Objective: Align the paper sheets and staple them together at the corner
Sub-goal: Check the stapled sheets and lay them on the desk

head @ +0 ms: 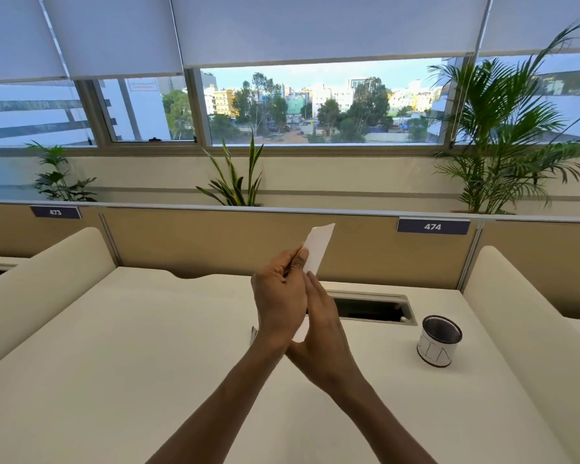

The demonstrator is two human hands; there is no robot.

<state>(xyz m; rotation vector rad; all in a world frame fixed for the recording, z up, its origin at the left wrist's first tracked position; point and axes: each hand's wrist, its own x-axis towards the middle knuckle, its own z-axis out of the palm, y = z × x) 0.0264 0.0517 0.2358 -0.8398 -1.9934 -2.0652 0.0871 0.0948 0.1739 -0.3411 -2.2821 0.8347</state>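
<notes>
**Sheets in hand, alignment under way; no staple seen yet**

Far left of the desk (121, 356): bare surface, nothing of the task lying there.

Just left of the hands, a small pale sliver (253, 333) is seen on the desk beside the left wrist. It is too largely hidden to identify; whether it is the stapler cannot be told.

Centre: the paper sheets (318, 247) are held up off the desk, roughly upright and tilted to the right, between the two hands. The left hand (278, 296) is closed on the near face of the stack, thumb pressed against the paper at mid-height. The right hand (322, 329) is laid flat against the far side, fingers extended along the sheet, so the stack is pinched between palm and palm. A lower corner shows below the left hand. The upper edge shows a slight step, which suggests the sheets are not yet flush, though the number of sheets cannot be counted.

Right: a cable slot (369, 309) is set in the desk, and a mesh cup (439, 341) stands well apart from the hands.

Judgement: alignment is in progress and not confirmed. Stapling at the corner is still to be done; no stapler is clearly in view.
</notes>
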